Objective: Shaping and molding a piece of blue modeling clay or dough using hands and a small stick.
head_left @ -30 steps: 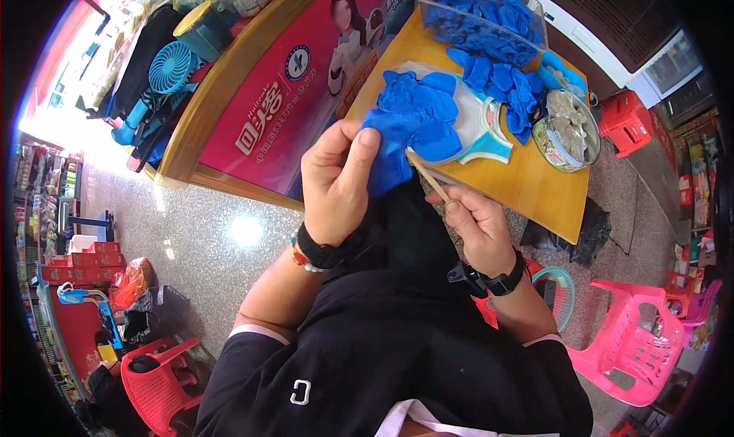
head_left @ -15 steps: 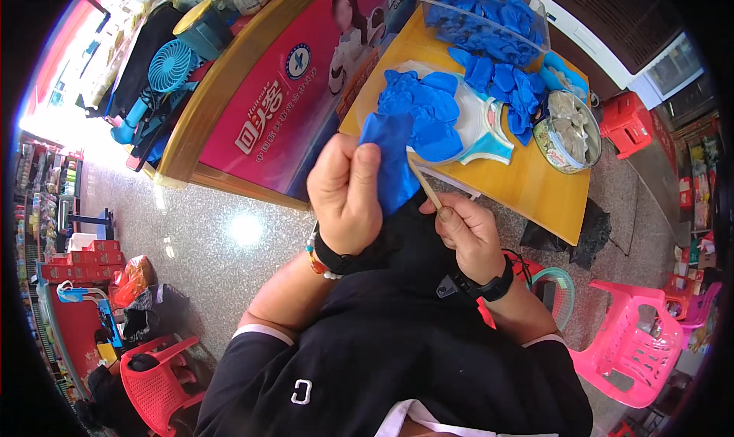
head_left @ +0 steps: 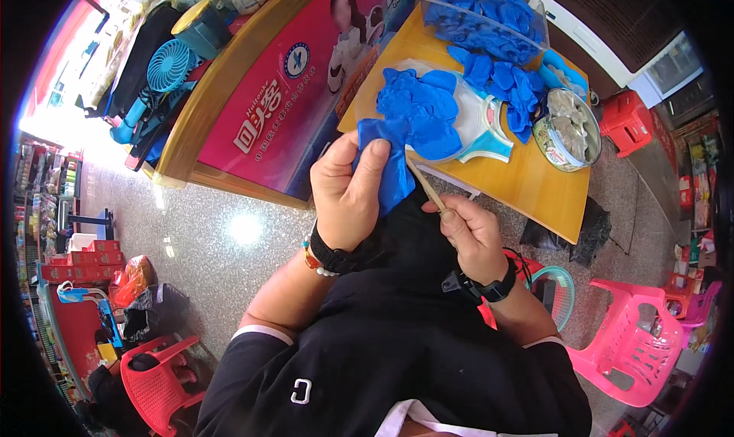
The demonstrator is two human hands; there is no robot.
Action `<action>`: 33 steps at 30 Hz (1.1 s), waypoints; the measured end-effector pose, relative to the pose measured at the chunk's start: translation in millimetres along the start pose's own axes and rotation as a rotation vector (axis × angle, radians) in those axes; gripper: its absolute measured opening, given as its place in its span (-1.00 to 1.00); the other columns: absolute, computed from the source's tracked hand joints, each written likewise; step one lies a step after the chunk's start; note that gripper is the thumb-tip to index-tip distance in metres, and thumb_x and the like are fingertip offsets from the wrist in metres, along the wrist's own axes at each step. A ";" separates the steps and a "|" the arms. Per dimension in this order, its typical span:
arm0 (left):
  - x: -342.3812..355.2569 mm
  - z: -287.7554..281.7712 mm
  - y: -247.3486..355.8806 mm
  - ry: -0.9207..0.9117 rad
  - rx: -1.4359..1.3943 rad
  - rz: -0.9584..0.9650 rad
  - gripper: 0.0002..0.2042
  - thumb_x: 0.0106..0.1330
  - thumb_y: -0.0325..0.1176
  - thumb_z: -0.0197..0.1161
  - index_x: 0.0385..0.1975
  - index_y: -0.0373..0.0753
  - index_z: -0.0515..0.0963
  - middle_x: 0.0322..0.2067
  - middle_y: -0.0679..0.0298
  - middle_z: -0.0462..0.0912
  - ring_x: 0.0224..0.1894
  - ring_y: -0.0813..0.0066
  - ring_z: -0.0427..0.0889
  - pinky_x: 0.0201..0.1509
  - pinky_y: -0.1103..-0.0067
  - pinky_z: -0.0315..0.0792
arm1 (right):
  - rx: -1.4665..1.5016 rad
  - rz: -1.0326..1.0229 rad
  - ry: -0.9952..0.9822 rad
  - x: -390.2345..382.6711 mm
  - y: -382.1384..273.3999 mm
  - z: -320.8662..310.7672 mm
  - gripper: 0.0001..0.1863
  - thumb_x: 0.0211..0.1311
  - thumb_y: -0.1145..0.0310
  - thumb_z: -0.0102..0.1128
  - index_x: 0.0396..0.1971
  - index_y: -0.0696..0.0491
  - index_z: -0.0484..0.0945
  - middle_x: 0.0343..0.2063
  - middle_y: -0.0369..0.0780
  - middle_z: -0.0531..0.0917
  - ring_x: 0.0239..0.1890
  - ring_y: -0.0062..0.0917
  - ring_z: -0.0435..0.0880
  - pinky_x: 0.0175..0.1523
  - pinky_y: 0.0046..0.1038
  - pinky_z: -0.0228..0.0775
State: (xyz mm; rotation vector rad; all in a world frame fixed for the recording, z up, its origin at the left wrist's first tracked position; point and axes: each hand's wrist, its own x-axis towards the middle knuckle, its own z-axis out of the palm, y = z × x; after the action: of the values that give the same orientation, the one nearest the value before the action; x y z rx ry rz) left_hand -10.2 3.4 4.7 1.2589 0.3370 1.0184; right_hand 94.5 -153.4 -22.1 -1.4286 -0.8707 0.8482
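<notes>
Since a second ago the left hand (head_left: 348, 196) has shifted, gripping the blue piece (head_left: 386, 165) at frame centre; right hand (head_left: 470, 234) pinches the stick (head_left: 424, 185) — probe gently, hold taut.

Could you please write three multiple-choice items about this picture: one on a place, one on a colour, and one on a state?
1. Where does the round metal tin stand?
A. on the floor
B. on the yellow table, near its right end
C. on the pink chair

2. What colour is the glove piece held by the left hand?
A. blue
B. white
C. green

3. How does the right hand hold the thin wooden stick?
A. it lies loose on the open palm
B. the hand does not touch it
C. pinched in the fingers, its far end at the glove piece

Answers:
1 B, the tin rests on the yellow tabletop beside the blue pile.
2 A, it matches the blue heap behind it.
3 C, the fingers close around the stick's near end.
</notes>
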 end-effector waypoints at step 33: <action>-6.0 7.1 -5.1 0.007 -0.085 -0.094 -0.84 0.40 -0.33 0.08 -0.29 -0.28 0.52 -0.41 0.40 0.60 -0.45 0.78 0.48 -0.36 0.80 0.38 | 0.185 0.048 -0.106 8.7 7.1 0.9 -0.76 0.39 0.38 -0.07 -0.13 0.17 0.54 -0.68 -0.44 0.32 -0.62 -0.81 0.22 -0.51 -0.71 0.06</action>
State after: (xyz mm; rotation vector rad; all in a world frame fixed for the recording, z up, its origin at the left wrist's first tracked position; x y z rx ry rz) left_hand -6.1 -5.5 0.6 1.1525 0.3514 0.9480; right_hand 97.8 -145.4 -29.3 -1.2558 -0.8178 1.0214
